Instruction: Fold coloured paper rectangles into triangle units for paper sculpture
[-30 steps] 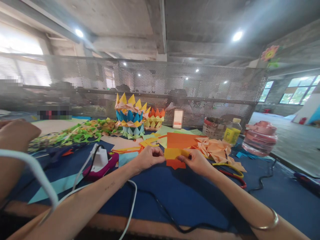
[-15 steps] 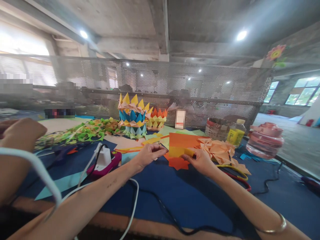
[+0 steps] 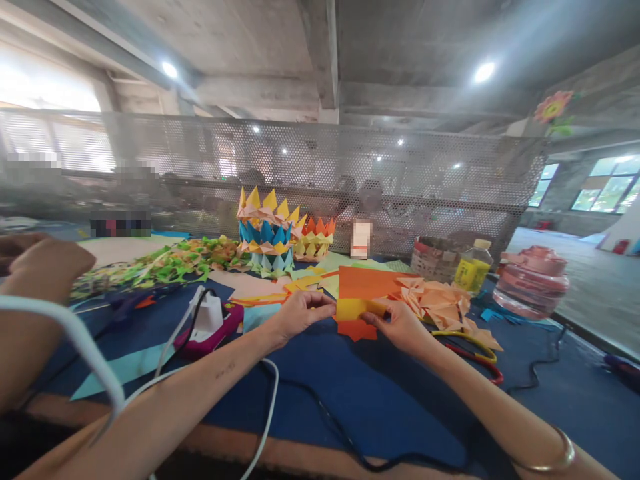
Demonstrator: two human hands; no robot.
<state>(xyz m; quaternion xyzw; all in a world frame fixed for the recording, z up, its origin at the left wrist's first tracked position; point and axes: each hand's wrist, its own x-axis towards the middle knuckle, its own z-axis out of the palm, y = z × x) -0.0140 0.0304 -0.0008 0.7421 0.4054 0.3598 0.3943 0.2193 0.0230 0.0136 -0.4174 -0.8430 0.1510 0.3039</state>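
My left hand (image 3: 299,313) and my right hand (image 3: 398,325) both pinch a folded yellow paper (image 3: 356,308) just above the blue table cover (image 3: 380,393). The left fingers close on its left edge, the right fingers on its right edge. An orange folded piece (image 3: 357,329) shows right under the yellow paper, with a flat orange sheet (image 3: 367,281) behind it.
A pile of peach folded pieces (image 3: 434,301) lies right of my hands, with scissors (image 3: 473,353) beside it. Stacked paper crowns (image 3: 265,232) stand behind, green pieces (image 3: 165,263) at left. A glue gun (image 3: 210,325), cables, a yellow bottle (image 3: 473,268), a pink jar (image 3: 531,280). Another person's hand (image 3: 43,267) at far left.
My hands lifted the yellow paper slightly and then brought it back down over the orange piece; the grip stays the same. The view shifted a little.
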